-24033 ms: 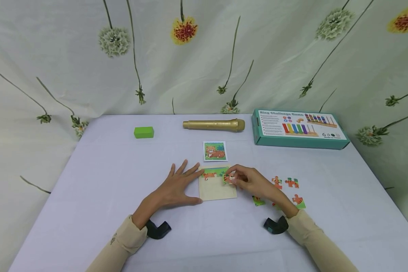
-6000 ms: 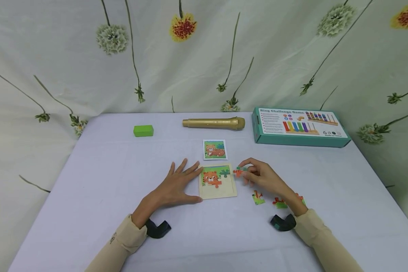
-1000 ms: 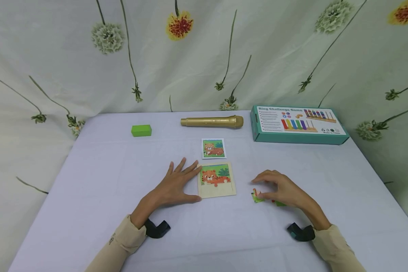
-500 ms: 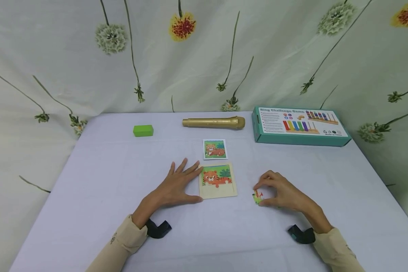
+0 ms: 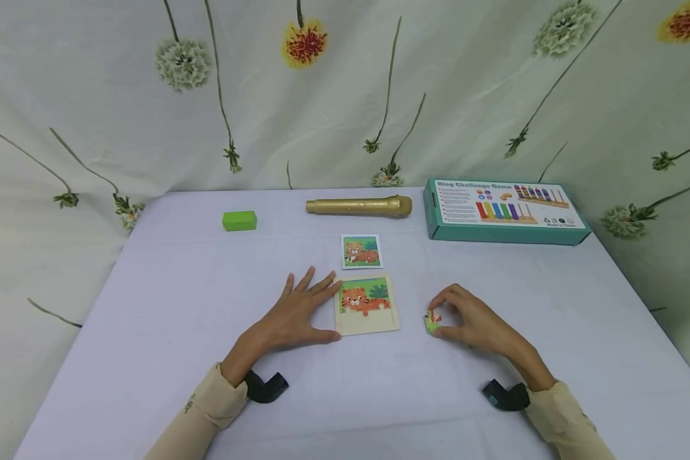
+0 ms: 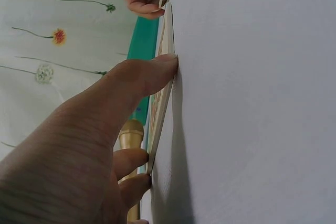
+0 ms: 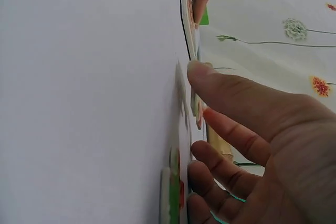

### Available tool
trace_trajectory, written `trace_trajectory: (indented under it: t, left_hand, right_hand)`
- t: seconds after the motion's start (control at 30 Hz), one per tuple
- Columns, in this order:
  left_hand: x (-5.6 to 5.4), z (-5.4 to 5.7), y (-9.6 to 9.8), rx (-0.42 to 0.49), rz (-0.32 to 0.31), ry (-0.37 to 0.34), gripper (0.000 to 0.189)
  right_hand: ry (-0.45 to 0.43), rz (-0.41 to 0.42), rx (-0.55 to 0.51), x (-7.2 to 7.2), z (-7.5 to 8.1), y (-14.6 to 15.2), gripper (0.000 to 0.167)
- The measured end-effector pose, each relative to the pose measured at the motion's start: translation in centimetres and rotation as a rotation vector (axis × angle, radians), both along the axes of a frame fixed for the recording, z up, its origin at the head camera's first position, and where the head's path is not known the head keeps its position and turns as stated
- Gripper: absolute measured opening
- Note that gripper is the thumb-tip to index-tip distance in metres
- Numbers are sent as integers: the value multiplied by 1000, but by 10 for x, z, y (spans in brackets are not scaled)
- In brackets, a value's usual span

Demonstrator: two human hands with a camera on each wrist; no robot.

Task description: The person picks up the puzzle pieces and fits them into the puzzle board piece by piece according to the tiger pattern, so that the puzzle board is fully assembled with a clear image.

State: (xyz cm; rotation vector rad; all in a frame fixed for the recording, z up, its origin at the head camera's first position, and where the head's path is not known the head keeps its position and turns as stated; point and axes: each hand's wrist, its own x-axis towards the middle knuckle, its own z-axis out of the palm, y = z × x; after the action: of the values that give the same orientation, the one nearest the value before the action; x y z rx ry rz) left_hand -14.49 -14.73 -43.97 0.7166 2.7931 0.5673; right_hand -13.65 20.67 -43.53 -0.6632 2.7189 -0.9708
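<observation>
Green block [image 5: 239, 221], gold microphone [image 5: 356, 206] (lying sideways), teal box [image 5: 507, 214]

Cloth-covered surface [image 5: 149, 306], off-wht., few faint creases. Back row, L to R: sm. grn. block [image 5: 239, 221]; gold mic [image 5: 358, 206] lying lengthwise, head to the R; teal game box [image 5: 506, 212] flat nr. the R back corner, label up. Ctr.: sq. tiger card [image 5: 361, 252], pic. up, just behind pale wood puzzle board [image 5: 379, 324]. R of board, loose puzzle pcs. [image 7: 174, 192], seen edge-on in R wrist view.

Pale flower-print drape [image 5: 253, 102] behind & on both sides of white-clothed tbl [image 5: 121, 332], w/ soft, even lt.
</observation>
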Motion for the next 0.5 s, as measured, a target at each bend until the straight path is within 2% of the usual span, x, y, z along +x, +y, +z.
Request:
trace_trajectory:
  t: [0.23, 0.5]
  left_hand:
    - [0, 1, 0, 1, 0, -1, 97]
    - [0, 0, 0, -5, -1, -2, 97]
  right_hand:
    - [-69, -49, -82, -3, 1, -3, 39]
    - [-16, -64, -142, -3, -3, -4, 43]
